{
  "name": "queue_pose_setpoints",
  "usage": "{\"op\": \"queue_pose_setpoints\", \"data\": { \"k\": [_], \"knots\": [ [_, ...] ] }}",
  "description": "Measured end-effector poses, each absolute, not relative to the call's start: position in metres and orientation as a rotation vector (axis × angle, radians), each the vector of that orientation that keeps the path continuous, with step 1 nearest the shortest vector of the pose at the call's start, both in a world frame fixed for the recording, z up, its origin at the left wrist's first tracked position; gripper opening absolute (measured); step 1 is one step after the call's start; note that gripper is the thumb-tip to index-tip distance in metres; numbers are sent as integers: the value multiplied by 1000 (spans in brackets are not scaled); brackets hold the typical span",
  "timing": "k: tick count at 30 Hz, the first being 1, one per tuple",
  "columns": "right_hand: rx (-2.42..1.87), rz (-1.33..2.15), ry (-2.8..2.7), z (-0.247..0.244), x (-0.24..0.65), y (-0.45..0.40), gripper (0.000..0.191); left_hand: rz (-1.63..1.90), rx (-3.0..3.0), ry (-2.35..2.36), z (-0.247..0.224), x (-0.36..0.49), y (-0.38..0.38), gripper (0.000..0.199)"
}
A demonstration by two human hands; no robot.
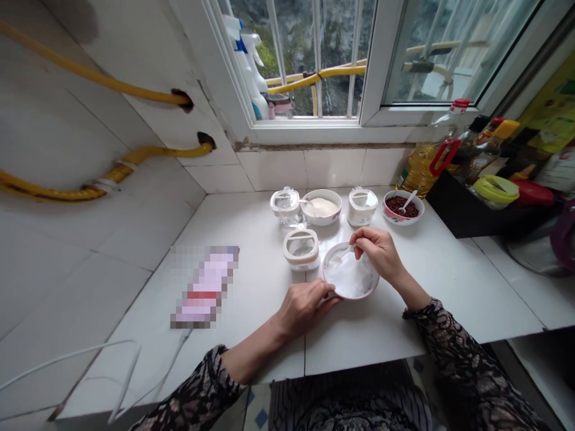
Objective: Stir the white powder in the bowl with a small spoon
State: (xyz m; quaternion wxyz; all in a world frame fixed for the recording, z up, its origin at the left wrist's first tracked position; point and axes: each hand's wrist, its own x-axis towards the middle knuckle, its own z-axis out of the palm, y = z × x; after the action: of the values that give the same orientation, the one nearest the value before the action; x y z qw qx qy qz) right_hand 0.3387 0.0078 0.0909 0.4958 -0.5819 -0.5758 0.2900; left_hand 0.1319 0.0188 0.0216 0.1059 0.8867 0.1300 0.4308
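Note:
My left hand (308, 306) grips the near left rim of a small bowl (362, 297) with a reddish edge, thumb on top and fingers below. White powder or fine grains (353, 276) fill much of the bowl. In my right hand (377, 248), the fingers are pinched on the handle of a small spoon (345, 252) over the far side of the bowl. Its lower end is hard to make out against the white contents. Just left of the bowl stands a square clear jar (302, 263) with a cream-rimmed lid.
Along the wall stand a lidded clear jar (286, 216), a bowl (321, 222) of white grains, another jar (362, 215) and a bowl (404, 220) of dark red pieces. An oil bottle (424, 161) and a black rack (458, 206) are right. A blurred phone-like object (206, 287) lies left, with a cable.

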Motion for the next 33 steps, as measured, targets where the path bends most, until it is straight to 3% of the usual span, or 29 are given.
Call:
{"op": "queue_pose_setpoints", "data": {
  "k": [16, 19, 25, 33],
  "knots": [
    [-1203, 926, -1091, 92, 333, 15, 11, 1274, 2623, 381, 23, 132, 19, 12],
    [-1165, 774, -1234, 93, 317, 13, 13, 1275, 2620, 370, 22, 132, 19, 11],
    [-1138, 123, -1935, 90, 300, 9, 18, 1292, 2641, 387, 21, 133, 19, 13],
    [-1247, 8, -1614, 107, 346, 2, 13, 1296, 2635, 371, 24, 133, 19, 12]
  ]
}}
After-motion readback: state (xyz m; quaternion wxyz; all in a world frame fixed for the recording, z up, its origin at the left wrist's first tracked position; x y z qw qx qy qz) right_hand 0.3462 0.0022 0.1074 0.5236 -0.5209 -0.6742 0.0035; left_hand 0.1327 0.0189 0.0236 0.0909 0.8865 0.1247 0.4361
